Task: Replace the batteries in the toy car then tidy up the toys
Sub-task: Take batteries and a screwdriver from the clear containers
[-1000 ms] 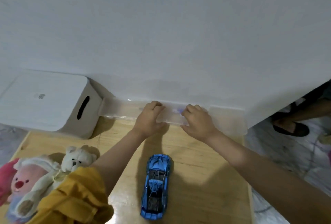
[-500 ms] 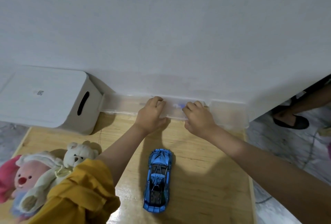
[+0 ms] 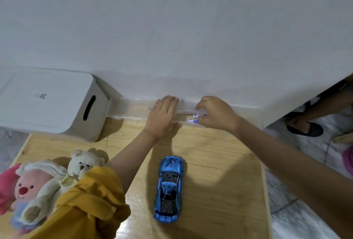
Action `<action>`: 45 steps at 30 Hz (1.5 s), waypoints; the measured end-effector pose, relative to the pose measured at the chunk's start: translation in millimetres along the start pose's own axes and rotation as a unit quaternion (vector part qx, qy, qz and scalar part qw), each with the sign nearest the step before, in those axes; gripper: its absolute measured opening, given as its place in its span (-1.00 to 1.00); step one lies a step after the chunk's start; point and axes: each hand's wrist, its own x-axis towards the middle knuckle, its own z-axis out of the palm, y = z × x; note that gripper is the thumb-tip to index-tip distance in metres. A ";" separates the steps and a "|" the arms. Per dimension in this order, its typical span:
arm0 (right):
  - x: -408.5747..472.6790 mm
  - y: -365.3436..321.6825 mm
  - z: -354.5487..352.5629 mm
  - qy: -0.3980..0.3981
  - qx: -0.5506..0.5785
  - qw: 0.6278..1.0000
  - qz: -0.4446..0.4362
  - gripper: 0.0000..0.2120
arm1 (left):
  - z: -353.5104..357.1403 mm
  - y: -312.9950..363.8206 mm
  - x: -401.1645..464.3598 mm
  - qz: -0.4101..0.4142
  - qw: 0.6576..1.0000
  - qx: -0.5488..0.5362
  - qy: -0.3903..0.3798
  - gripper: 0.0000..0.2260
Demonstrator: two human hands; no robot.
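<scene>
Wooden table (image 3: 219, 162) against white wall. Blue toy car (image 3: 169, 188) lies mid-table, nose toward wall. Beyond car, along wall, long clear plastic case (image 3: 129, 109). Left hand (image 3: 162, 117) rests flat on case, fingers straight, gripping nothing. Right hand (image 3: 214, 113) just right of it, fingers curled, pinching small blue-and-white batteries (image 3: 194, 118) at case. Left of car: white teddy (image 3: 84, 163), pink plush (image 3: 28, 187). White box (image 3: 47, 103) at case's left end.

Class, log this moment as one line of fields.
left hand: flat on clear box | right hand: pinching battery in box | toy car: on table, untouched
</scene>
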 end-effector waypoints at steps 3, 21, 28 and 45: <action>-0.5 5.9 -6.5 0.085 0.042 0.995 -0.013 -0.74 | 0.1 -0.2 -4.2 -0.018 0.999 0.026 0.034 -0.16; -2.8 -1.4 71.5 0.074 0.011 0.997 -0.032 -0.54 | -16.9 -25.0 -1.7 0.023 0.998 0.047 0.022 0.12; 4.5 -0.9 78.2 0.038 -0.005 0.999 -0.004 -0.53 | -17.7 -29.3 -0.2 0.026 0.999 0.047 -0.003 0.13; 9.2 2.4 77.8 0.000 0.034 0.999 0.022 -0.71 | -18.3 -26.6 -0.3 0.012 0.999 0.043 -0.006 0.13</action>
